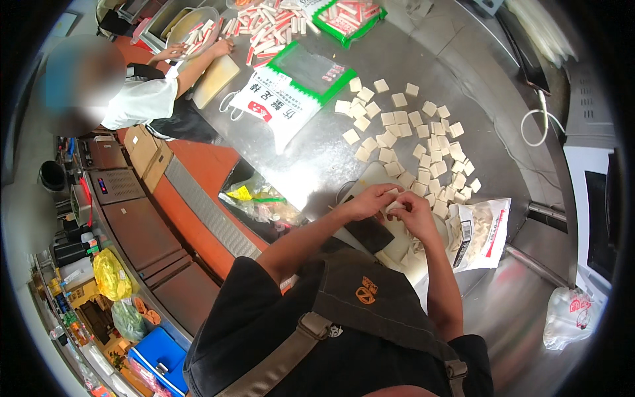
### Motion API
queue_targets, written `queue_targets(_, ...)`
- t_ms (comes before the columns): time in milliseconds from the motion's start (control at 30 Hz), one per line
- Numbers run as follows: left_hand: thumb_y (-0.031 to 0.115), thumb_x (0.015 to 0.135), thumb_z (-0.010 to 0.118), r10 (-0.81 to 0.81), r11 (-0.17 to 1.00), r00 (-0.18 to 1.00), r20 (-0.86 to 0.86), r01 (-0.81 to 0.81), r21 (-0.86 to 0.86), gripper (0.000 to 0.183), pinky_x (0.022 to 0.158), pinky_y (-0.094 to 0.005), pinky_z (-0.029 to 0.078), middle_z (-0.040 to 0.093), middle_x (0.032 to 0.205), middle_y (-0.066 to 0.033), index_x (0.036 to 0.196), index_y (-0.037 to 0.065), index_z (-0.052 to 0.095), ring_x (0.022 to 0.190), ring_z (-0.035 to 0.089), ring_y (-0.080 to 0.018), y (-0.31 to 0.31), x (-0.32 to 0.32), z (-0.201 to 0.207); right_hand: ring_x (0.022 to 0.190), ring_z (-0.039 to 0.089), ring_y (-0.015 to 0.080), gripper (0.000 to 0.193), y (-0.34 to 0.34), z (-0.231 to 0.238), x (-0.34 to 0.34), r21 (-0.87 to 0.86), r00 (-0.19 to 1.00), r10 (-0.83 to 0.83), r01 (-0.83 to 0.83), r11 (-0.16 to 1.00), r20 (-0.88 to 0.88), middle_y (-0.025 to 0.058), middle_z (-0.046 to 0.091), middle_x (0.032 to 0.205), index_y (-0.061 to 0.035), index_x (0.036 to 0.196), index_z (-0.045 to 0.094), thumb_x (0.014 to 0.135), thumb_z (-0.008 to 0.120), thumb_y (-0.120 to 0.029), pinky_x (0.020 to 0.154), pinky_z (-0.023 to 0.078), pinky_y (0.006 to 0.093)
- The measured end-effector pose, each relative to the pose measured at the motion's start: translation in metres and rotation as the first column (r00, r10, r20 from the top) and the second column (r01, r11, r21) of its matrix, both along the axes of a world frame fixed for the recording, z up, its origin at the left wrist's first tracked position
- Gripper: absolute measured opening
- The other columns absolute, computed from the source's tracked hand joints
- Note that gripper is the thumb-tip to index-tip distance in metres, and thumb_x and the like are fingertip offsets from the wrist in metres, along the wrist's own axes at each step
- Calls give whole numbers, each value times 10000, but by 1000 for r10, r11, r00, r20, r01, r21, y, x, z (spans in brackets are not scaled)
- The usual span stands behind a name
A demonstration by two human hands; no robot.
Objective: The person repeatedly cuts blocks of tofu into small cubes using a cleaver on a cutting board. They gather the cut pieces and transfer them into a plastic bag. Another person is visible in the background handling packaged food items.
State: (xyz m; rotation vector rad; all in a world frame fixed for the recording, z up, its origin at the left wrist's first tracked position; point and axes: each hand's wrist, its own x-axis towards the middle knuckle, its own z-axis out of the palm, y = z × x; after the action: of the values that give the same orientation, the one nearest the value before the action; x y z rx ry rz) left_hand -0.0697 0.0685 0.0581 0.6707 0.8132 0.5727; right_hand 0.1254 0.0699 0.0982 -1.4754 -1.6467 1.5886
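My left hand (372,201) and my right hand (415,213) meet over a pale cutting board (376,175) at the table's near edge. Both have their fingers pinched closed. Between the fingertips shows a small pale tofu block (395,206), seemingly gripped by the right hand; what the left fingers pinch is too small to make out. Just beyond my hands many cream tofu blocks (401,118) lie scattered across the steel table. An opened plastic bag (477,233) with more pale pieces inside sits beside my right forearm. Below my left hand is a dark flat rectangular thing (369,233).
Red-and-white crab sticks (268,30) are heaped at the far side, near a green-edged package (309,83). A co-worker (142,99) stands at far left, hands at a bowl (192,30). A white cable (539,122) hangs at right, above a white appliance (595,218).
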Motion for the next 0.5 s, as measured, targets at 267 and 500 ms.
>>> queue_targets(267, 214, 1060, 517, 114, 981, 986, 123, -92, -168, 225, 724, -294, 532, 624, 1063, -21, 1241, 105, 593, 934, 609, -115, -23, 11, -21, 614, 640, 103, 234, -23, -12, 13, -225, 960, -275, 255, 940, -59, 42, 690, 812, 13, 1150, 670, 917, 669, 13, 523, 485, 237)
queue_targets(500, 156, 1041, 509, 285, 955, 951, -117, -270, 126, 111, 640, -278, 507, 598, 961, -19, 1092, 103, 593, 819, 593, -105, -37, 32, -42, 619, 645, 111, 247, -49, -43, -10, -86, 945, -326, 324, 942, -16, 20, 589, 743, 47, 1138, 658, 896, 693, 15, 525, 511, 258)
